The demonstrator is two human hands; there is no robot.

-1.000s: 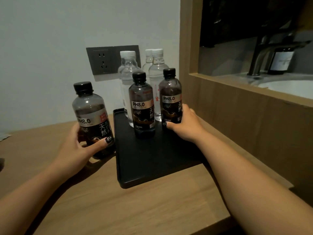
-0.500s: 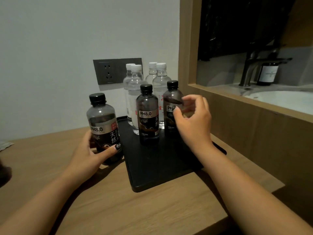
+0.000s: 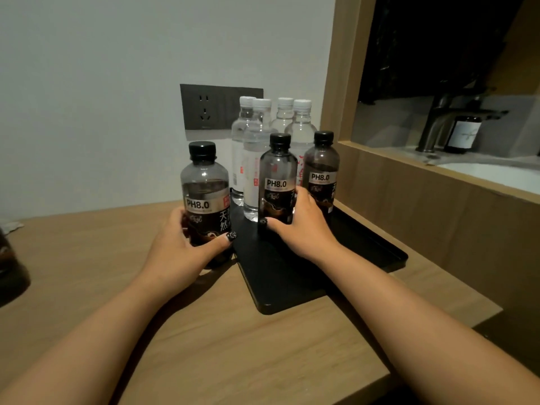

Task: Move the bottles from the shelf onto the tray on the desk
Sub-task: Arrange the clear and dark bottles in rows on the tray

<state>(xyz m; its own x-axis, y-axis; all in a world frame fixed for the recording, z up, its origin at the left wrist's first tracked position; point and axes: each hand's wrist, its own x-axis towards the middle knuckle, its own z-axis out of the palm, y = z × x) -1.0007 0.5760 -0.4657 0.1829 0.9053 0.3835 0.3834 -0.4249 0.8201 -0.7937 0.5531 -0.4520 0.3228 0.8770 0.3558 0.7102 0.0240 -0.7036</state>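
Inspector A: Both forearms bare in the head view, no sleeves, cuffs or gloves showing up to the frame edge.

Inspector B: Confirmed. No watch, bracelet or ring visible on the left hand (image 3: 178, 252) or the right hand (image 3: 304, 232).

Inspector A: Nails?

Inspector B: Dark, glossy polish. Left thumbnail (image 3: 231, 236) is black with small pale flecks, seemingly a pattern or decoration; detail too fine to read. Right thumbnail (image 3: 263, 222) likewise dark with a lighter speck.

Inspector A: Other nails?

Inspector B: Hidden from this view.
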